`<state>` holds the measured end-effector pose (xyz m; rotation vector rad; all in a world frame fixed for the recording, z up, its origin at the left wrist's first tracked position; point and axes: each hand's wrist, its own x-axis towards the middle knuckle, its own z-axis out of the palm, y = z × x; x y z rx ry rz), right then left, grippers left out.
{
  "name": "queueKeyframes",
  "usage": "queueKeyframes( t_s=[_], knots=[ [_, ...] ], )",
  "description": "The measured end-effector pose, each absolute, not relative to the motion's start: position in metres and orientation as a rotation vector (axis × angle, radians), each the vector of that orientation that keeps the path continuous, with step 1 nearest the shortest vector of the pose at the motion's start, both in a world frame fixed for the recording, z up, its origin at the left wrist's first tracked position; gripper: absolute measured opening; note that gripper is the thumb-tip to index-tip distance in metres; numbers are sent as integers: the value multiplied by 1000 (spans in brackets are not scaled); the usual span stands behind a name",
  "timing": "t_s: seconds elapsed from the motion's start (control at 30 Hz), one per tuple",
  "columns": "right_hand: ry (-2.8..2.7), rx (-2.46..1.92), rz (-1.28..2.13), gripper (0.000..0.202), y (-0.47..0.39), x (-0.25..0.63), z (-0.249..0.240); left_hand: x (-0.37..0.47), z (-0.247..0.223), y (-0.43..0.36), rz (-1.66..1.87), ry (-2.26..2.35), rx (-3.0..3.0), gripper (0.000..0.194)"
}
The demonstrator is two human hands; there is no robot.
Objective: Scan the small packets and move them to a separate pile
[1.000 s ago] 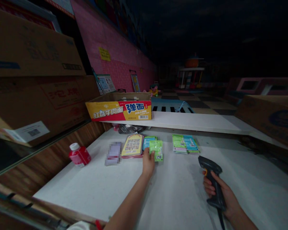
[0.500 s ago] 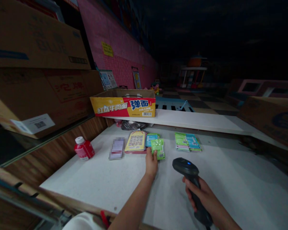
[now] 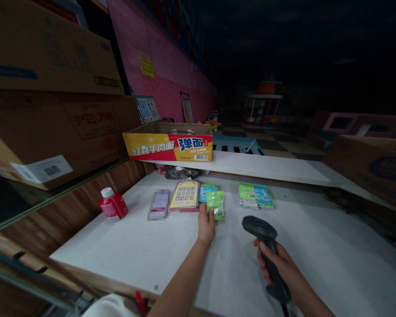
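My left hand (image 3: pixel 206 224) grips the lower left edge of a green packet (image 3: pixel 217 203), its thumb on the front and the other fingers partly hidden. Behind that packet lies a blue packet (image 3: pixel 207 192), beside a stack of yellow booklets or cards (image 3: pixel 186 193) printed with rows of square codes. My right hand (image 3: pixel 280 264) is wrapped round the handle of a black barcode scanner (image 3: pixel 261 228), whose head points left over the white tabletop. Farther back, green and blue packets (image 3: pixel 255 194) lie together in a small pile.
A red bottle with a white cap (image 3: pixel 113 204) stands at the left, with a blurred-out flat item (image 3: pixel 159 205) nearby. On the raised white shelf (image 3: pixel 267 164) sits an open noodle carton (image 3: pixel 168 147). Large cardboard boxes (image 3: pixel 59 127) are stacked left; another box (image 3: pixel 372 163) stands right.
The scanner has moved slightly right and its blue light no longer shows. My left hand still holds the green packet in nearly the same place.
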<state>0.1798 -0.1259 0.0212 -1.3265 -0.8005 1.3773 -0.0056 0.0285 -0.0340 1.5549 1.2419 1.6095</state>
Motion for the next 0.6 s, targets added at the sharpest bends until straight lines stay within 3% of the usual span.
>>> queueKeyframes(
  t_s=[0.17, 0.37, 0.6],
  knots=[
    [-633, -1168, 1423, 48, -111, 226, 6, -6, -24, 22, 1562, 1223, 1658, 19],
    [-396, -928, 1487, 36, -108, 264, -10, 3, -13, 18, 1491, 1279, 1720, 19],
    [-278, -770, 1522, 34, -103, 271, -17, 65, 5, 50, 1334, 1031, 1256, 25]
  ],
)
